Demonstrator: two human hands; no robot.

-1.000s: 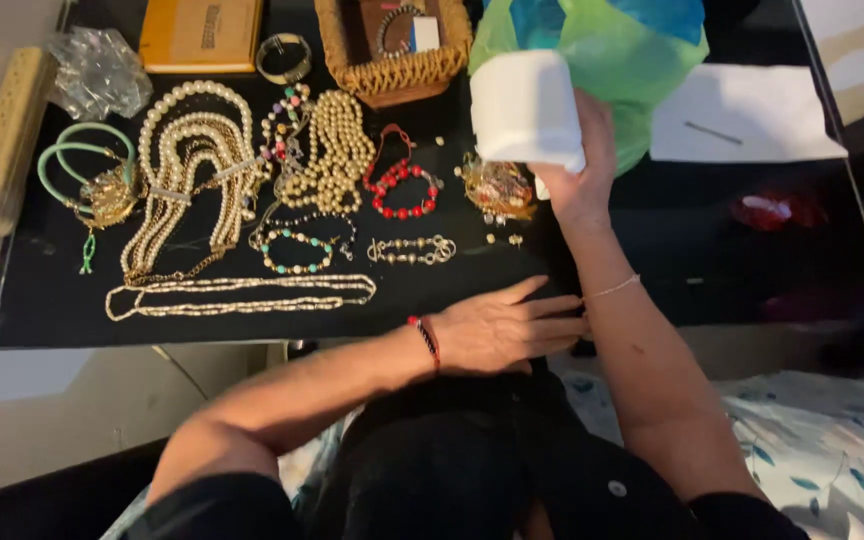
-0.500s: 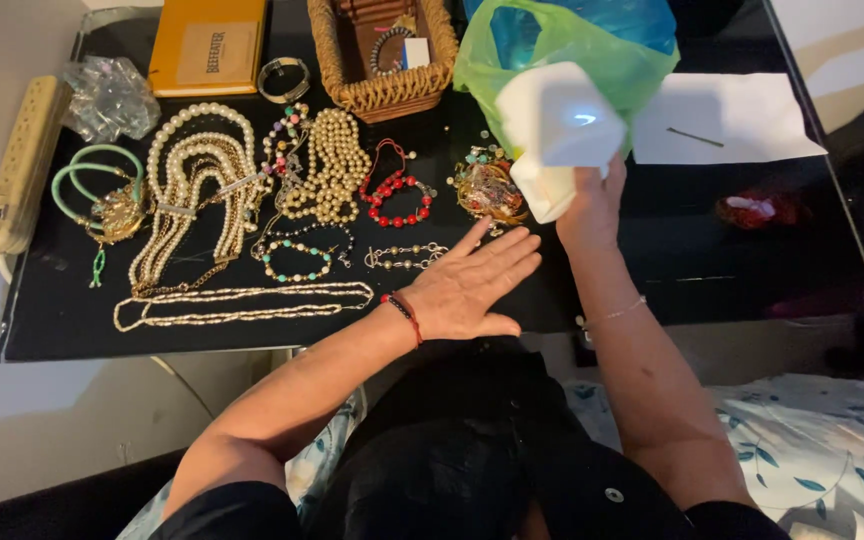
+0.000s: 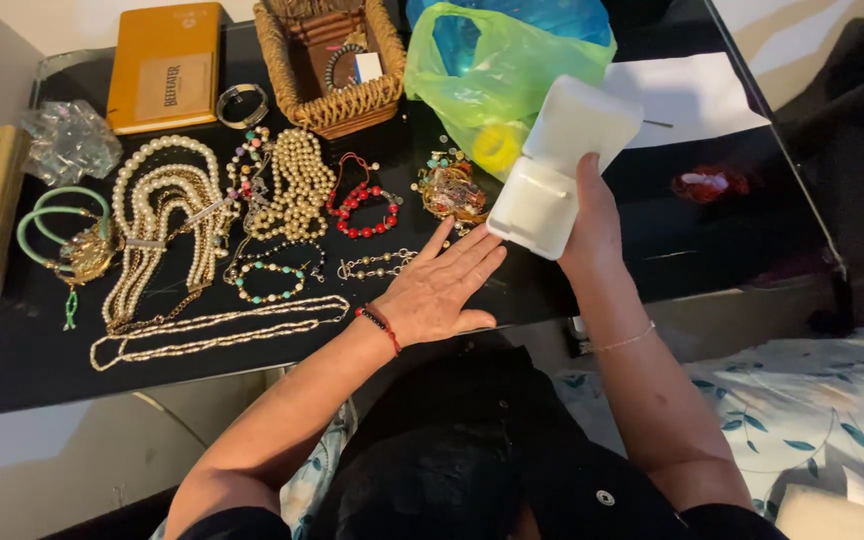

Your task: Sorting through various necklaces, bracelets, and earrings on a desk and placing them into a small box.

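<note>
Box (image 3: 552, 165) in right hand (image 3: 592, 225): white. Bag (image 3: 497, 70) beyond it: green over blue. Bracelet (image 3: 362, 205) ahead of left hand (image 3: 437, 290): red beads. Wrist cord (image 3: 380, 322): red-black. Table (image 3: 732, 240): black. Pearls (image 3: 167, 215) far left: cream. Basket (image 3: 327, 105): tan weave.

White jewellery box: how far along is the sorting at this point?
Done: necklaces and the red bead bracelet lie spread on the black table. In hand: the right hand holds the white box open and apparently empty; the left hand rests flat. Left: a tangled jewellery pile remains unsorted.
</note>
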